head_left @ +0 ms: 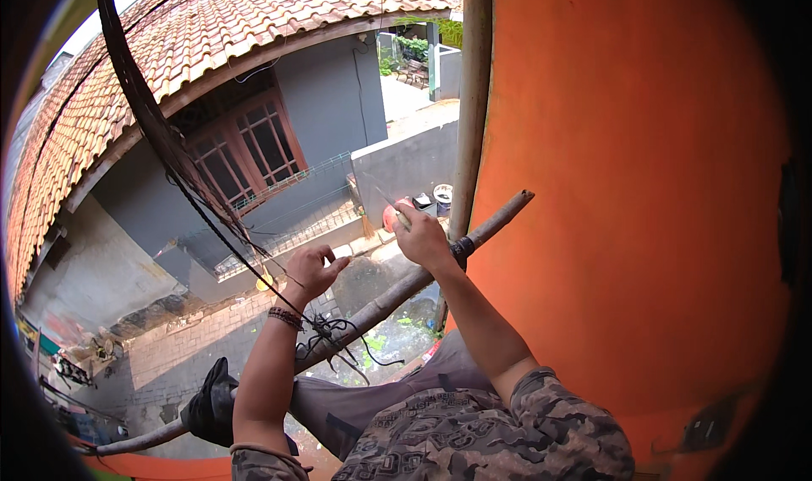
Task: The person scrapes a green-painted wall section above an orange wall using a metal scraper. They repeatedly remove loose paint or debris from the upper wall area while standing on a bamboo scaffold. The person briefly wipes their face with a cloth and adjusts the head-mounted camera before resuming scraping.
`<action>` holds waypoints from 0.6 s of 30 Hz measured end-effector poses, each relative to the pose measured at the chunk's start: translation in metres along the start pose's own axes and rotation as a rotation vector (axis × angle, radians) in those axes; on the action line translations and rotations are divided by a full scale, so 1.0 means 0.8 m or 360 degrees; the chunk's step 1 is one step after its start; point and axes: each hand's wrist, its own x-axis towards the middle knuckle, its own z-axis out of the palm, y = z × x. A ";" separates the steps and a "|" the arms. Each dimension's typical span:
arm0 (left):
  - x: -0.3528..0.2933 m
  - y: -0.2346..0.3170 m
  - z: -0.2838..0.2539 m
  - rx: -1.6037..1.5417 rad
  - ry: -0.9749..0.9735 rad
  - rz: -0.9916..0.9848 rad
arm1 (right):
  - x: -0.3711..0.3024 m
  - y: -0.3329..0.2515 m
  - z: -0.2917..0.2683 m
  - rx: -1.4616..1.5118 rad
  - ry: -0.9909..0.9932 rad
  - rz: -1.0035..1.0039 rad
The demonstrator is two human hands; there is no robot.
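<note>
My right hand (421,237) is closed around the pale handle of what looks like a knife (386,197). Its thin blade points up and to the left. My left hand (311,274) is raised beside it, fingers loosely curled and thumb apart, with nothing visible in it. Below both hands a long bamboo pole (393,297) runs slantwise from lower left to upper right. Dark cords (326,333) are knotted around the pole near my left wrist. A dark binding (462,248) wraps it near my right wrist, where it crosses an upright pole (470,100).
An orange wall (626,210) rises close on my right. A bundle of black cables (156,126) hangs down at the left. Far below lies a paved lane (169,371), beside a grey house with a tiled roof (211,37). A black cloth or bag (211,405) is around the pole's lower part.
</note>
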 end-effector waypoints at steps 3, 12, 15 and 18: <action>0.003 0.009 -0.008 -0.0129 -0.0119 0.0010 | -0.009 -0.008 0.007 0.0133 0.0089 -0.0040; 0.015 0.018 -0.001 -0.1586 -0.0482 -0.0408 | -0.049 -0.071 0.072 0.0429 -0.0205 0.0012; 0.006 0.037 -0.009 -0.1805 -0.0597 -0.0619 | -0.062 -0.078 0.055 0.0422 -0.0441 -0.0047; 0.010 0.018 0.011 -0.1956 -0.0613 -0.0524 | -0.059 -0.075 0.068 0.0333 -0.0417 -0.0119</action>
